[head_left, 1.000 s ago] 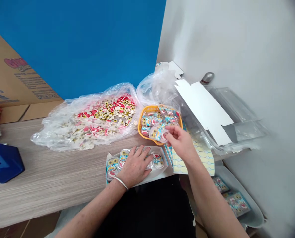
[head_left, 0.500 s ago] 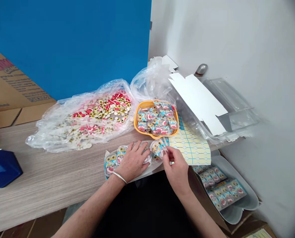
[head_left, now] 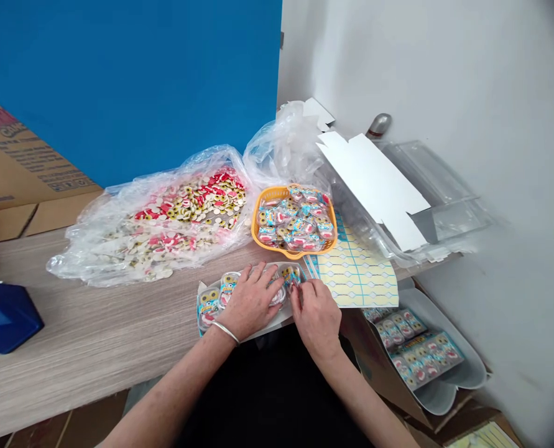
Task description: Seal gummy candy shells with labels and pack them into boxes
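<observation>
Right hand: You are holding your right hand (head_left: 316, 320) palm down, its fingers (head_left: 300, 295) bunched together against the far end of a row of blister packs of gummy candy (head_left: 290, 277); you cannot tell how firmly they are gripping.

Left hand: You are resting your left hand (head_left: 251, 302) open on the same row, with its fingers spread and lying over the packs.

Arms: You are reaching both forearms forward over the table edge, angling them inward so your hands sit just beside each other. You are wearing a metal bangle (head_left: 225, 333) on your left wrist.

Packs in hand: They are lying in a row in a shallow white tray (head_left: 258, 333), which is sitting on the wood-grain table (head_left: 71, 311) directly in front of you.

Just ahead: An orange plastic basket (head_left: 254, 227) is sitting beyond the tray, heaped with more packs (head_left: 295, 218).

To the right: A sheet of pale yellow stickers (head_left: 355, 267) is lying beside the tray, and a white card blank (head_left: 374, 180) is resting on a clear plastic insert (head_left: 444, 186).

Lower right: A white-lined carton (head_left: 463, 373) is holding flat rows of packs (head_left: 416, 351).

To the left: A clear plastic bag (head_left: 94, 249) is lying on the table, full of loose round gummies (head_left: 197, 202).
</observation>
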{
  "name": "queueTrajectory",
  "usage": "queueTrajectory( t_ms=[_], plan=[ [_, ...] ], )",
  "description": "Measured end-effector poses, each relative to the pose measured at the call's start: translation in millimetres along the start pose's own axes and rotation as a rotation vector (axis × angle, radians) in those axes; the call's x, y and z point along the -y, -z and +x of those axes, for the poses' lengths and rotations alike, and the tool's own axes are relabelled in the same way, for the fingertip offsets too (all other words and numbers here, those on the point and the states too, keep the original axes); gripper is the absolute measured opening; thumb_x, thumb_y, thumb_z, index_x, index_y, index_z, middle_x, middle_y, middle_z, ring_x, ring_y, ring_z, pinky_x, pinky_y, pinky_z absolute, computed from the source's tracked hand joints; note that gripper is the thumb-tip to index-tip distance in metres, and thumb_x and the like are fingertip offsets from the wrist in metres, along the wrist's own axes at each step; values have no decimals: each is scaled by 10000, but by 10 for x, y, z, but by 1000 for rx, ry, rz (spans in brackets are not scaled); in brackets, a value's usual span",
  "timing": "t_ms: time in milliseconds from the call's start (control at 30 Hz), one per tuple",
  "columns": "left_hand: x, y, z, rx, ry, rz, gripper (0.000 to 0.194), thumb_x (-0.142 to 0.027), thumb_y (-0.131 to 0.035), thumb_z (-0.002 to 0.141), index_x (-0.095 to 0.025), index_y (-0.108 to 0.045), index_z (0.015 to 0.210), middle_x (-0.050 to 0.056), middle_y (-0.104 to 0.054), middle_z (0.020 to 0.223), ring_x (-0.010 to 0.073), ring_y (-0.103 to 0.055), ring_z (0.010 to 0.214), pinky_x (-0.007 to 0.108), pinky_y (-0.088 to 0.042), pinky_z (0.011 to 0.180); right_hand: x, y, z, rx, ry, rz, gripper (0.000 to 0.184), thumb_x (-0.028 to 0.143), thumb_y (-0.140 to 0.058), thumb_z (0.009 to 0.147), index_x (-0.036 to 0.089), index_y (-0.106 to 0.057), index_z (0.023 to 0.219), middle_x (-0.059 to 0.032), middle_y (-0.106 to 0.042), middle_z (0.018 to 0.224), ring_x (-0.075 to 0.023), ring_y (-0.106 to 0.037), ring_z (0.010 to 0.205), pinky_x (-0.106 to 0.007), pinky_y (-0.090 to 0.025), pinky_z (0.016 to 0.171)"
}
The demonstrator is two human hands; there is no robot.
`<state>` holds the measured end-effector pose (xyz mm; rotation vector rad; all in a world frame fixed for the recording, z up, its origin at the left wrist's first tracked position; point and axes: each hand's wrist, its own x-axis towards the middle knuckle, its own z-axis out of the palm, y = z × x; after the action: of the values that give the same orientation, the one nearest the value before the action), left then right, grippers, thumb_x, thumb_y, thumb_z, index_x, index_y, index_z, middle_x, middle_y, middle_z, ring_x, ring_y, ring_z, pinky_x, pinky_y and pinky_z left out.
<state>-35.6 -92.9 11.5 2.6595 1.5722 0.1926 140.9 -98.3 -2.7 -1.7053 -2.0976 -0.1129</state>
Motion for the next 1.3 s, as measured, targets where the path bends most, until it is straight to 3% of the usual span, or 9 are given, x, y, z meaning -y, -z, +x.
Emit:
queueTrajectory(
  t_ms=[100, 200, 267, 367, 533, 733, 1033, 1200, 1300],
  plan=[
    [4, 10, 4, 4, 6, -5, 472, -449, -576, 929, -240, -542, 1352, 93, -499, 1486, 355, -400, 1391, 558, -339, 1135, -38, 24, 30, 33, -31, -34, 219, 293, -523, 1006, 147, -683, 1034, -129, -681, 1036, -224, -641, 871, -321, -460, 723],
    [5, 19, 14, 11, 1, -7, 482, -456, -568, 933, -237, -535, 1361, 97, -495, 1489, 354, -399, 1392, 554, -334, 1138, -84, 18, 71, 38, 40, -80, 276, 266, -537, 994, 164, -666, 1216, -164, -643, 1277, -304, -600, 1108, -402, -460, 867],
    [3, 25, 19, 12, 0, -4, 484, -454, -568, 933, -239, -532, 1365, 98, -495, 1488, 352, -402, 1391, 553, -334, 1137, -94, 9, 103, 88, 83, -102, 248, 249, -533, 990, 173, -705, 1152, -154, -613, 1369, -353, -525, 1255, -471, -420, 969],
    [4, 29, 18, 5, 3, 1, 477, -453, -574, 930, -247, -538, 1358, 98, -502, 1480, 346, -414, 1384, 547, -332, 1138, -69, -2, 141, 200, 63, -107, 236, 253, -532, 981, 158, -741, 1038, -162, -654, 1323, -367, -524, 1270, -522, -371, 1040],
    [13, 8, 9, -9, -7, 18, 467, -456, -597, 915, -236, -561, 1325, 103, -516, 1466, 350, -428, 1373, 542, -337, 1133, -14, -29, 161, 227, 55, -91, 323, 219, -484, 990, 163, -672, 1247, -159, -507, 1508, -340, -475, 1343, -527, -326, 1092],
    [12, 22, 14, 8, 2, 2, 469, -462, -596, 918, -258, -542, 1337, 91, -500, 1481, 348, -415, 1389, 552, -331, 1142, -61, -48, 202, 312, 61, -89, 306, 205, -483, 977, 151, -699, 1187, -159, -636, 1363, -348, -523, 1294, -558, -292, 1111],
    [16, 43, -2, -7, -4, -19, 425, -426, -580, 930, -274, -548, 1325, 96, -483, 1486, 343, -405, 1392, 557, -332, 1140, -100, -37, 188, 149, 102, -27, 255, 161, -523, 960, 141, -693, 1149, -165, -658, 1315, -297, -619, 1149, -485, -386, 1022],
    [27, 1, -11, -14, 10, -33, 436, -445, -567, 938, -277, -545, 1340, 97, -480, 1489, 346, -394, 1400, 565, -327, 1140, -183, 242, 690, -41, 126, 63, 206, 222, -529, 979, 168, -689, 1096, -108, -709, 1154, -239, -618, 1037, -370, -412, 907],
    [33, -21, -14, -12, 13, -35, 428, -438, -565, 939, -280, -552, 1337, 98, -478, 1491, 355, -392, 1402, 572, -330, 1135, -228, 300, 1169, -19, 144, -37, 193, 276, -561, 962, 167, -693, 1051, -117, -702, 1130, -267, -581, 1051, -375, -406, 886]
  ],
)
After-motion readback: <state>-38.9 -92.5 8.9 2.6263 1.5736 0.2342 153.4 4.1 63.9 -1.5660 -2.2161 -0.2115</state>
